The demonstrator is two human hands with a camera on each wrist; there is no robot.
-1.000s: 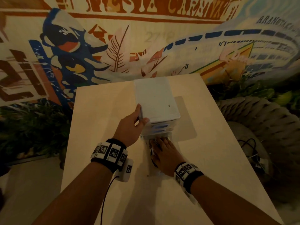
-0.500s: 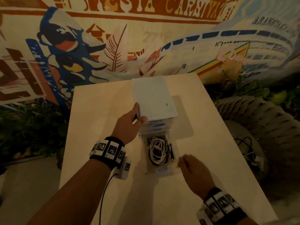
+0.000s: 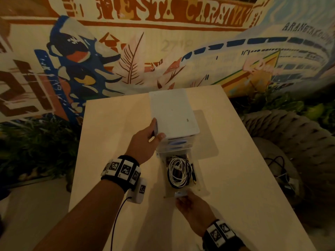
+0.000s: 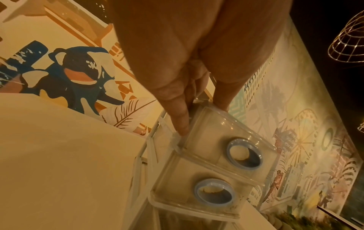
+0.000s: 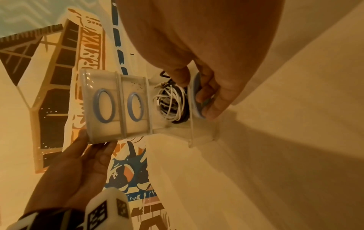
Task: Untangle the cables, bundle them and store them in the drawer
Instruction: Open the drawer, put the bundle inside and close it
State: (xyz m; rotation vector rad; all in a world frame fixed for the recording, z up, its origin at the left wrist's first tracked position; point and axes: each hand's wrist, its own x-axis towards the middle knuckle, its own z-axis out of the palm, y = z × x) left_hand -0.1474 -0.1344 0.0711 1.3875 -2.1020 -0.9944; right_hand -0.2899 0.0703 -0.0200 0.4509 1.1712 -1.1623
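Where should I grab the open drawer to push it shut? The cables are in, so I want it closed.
Grip the blue ring handle on the open drawer front, coming from the near side as the right hand does, while the left hand steadies the drawer unit. The cables lie below its rim.

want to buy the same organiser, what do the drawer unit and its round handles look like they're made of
Drawer unit: seemingly clear glossy plastic, since the drawer fronts show what lies behind them and carry glints; its top looks opaque matte white. Round handles: opaque pale blue rings, probably plastic too, though the dim warm light leaves their finish open.
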